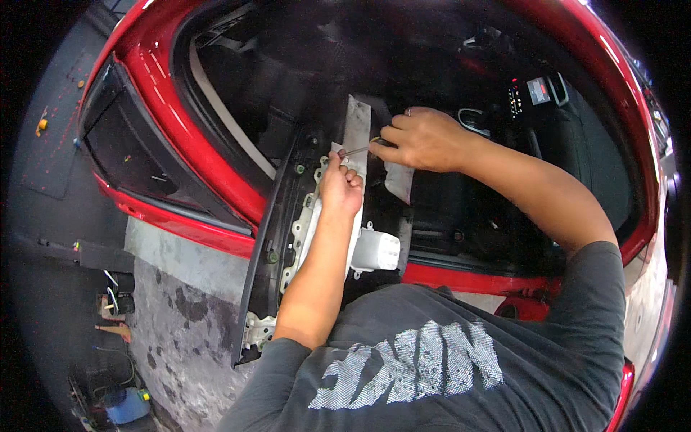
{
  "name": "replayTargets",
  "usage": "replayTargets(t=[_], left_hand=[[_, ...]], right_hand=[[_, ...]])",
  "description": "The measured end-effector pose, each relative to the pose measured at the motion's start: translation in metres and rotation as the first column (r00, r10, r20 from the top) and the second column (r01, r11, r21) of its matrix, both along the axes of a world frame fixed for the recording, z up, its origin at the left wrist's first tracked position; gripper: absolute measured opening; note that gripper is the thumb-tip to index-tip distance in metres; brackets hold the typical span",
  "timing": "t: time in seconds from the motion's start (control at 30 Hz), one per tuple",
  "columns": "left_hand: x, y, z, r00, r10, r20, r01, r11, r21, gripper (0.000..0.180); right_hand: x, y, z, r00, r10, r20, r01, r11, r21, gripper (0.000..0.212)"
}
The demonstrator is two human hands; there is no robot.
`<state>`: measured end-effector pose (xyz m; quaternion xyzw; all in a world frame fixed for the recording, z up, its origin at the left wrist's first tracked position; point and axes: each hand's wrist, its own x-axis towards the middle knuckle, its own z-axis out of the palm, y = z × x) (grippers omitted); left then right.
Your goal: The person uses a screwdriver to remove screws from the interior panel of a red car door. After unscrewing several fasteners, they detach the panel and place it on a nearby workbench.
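Head view: thin metal tool (355, 151) between hands (428, 142), dark panel (277, 223) beneath.

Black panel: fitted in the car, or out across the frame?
Out: the black panel lies across the red frame, its green clips exposed. Whether anything hidden underneath stays attached, I cannot tell.
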<state>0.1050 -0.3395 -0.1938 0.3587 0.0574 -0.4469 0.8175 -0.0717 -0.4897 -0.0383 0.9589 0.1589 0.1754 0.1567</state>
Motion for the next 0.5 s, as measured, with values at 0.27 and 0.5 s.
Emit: replayTargets(t=[0.27,0.5], left_hand=[[0.006,-0.009,0.001,0.991,-0.003,-0.135,-0.007,0.997,-0.073,0.029],[-0.017,-0.004,0.019,1.000,-0.022,-0.005,0.022,0.997,0.068,0.044]], right_hand=[[-0.024,-0.005,0.006,0.635,-0.281,-0.719,0.693,-0.203,0.691,0.057],[-0.033,0.013,-0.016,0.944,-0.328,-0.024,0.316,0.884,0.345,0.039]])
